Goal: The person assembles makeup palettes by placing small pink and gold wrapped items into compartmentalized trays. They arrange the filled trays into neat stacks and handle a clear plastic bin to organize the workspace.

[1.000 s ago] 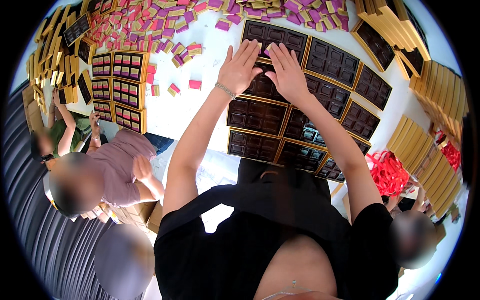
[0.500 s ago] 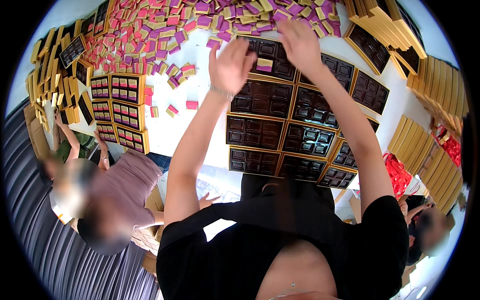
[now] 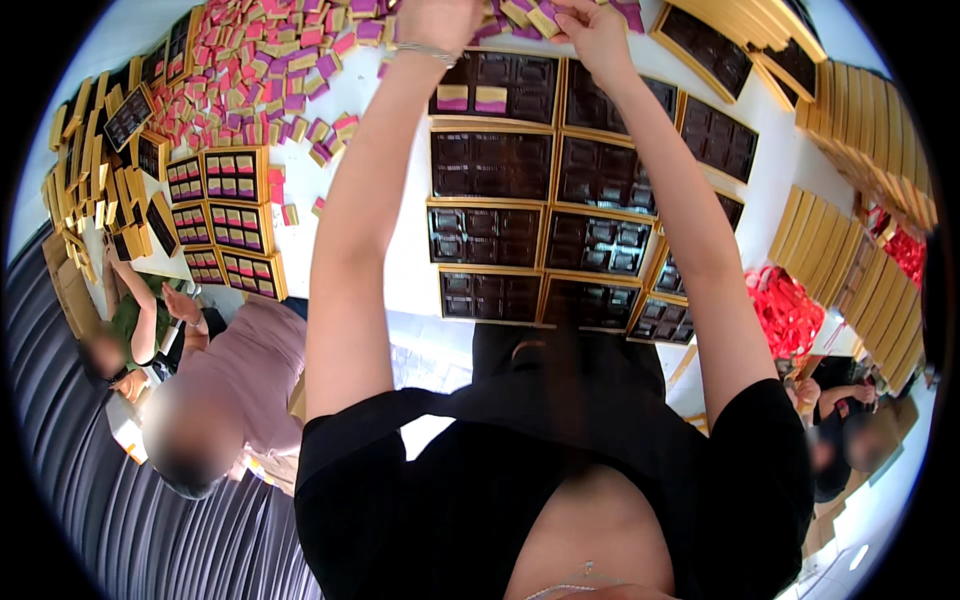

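My left hand [image 3: 440, 22] reaches to the far edge of the picture above the far left box; its fingers are smeared or cut off. To its right, my right hand [image 3: 598, 38] pinches a small gold-and-purple wrapped piece [image 3: 543, 20] at the edge of the loose pile. Below both hands lies a gold-edged box with a dark moulded tray [image 3: 525, 92]. Two gold-and-pink-purple wrapped pieces [image 3: 490, 99] sit side by side in its near row, toward the left. More boxes with unfilled dark trays [image 3: 490, 165] stand in rows nearer to me.
A wide heap of pink, purple and gold wrapped pieces [image 3: 260, 70] covers the far left of the white table [image 3: 395, 200]. Filled boxes [image 3: 238, 228] stand at left, stacked gold boxes [image 3: 870, 140] and red ribbon [image 3: 785, 310] at right. Co-workers [image 3: 255, 360] work on both sides.
Both hands have moved farther off, up to the pile. The far left box now holds two wrapped pieces where one showed before. The whole view has shifted slightly.
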### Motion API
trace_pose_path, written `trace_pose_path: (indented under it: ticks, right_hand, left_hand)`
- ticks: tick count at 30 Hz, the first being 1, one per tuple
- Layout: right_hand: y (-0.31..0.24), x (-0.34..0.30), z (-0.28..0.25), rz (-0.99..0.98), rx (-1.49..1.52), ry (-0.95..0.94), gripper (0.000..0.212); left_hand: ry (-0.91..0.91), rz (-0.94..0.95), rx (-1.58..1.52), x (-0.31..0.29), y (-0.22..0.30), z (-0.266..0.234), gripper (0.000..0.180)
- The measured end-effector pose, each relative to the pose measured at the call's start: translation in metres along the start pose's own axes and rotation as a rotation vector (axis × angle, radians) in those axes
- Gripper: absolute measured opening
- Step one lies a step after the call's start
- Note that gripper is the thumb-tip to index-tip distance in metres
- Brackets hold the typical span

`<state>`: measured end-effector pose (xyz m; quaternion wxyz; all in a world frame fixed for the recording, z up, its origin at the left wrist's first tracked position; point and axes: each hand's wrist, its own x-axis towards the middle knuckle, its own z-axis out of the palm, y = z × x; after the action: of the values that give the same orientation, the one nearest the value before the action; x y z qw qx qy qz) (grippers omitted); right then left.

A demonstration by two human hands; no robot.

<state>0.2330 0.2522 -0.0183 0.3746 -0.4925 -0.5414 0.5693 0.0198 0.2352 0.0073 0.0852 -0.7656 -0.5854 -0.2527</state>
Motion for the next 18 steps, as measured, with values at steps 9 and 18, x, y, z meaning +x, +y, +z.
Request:
trace_pose_path:
  ticks: [9, 18]
  right_hand:
    - [-0.005, -0.097, -0.01, -0.104, -0.547, -0.154, 0.026]
    - [-0.002, -0.12, 0.025, 0.275, -0.124, 0.185, 0.027]
  left_hand:
    - [-0.606, 0.43, -0.231, -0.129, 0.021, -0.089, 0.034]
    - [-0.451, 0.482, -0.156, -0.168, 0.03, -0.089, 0.043]
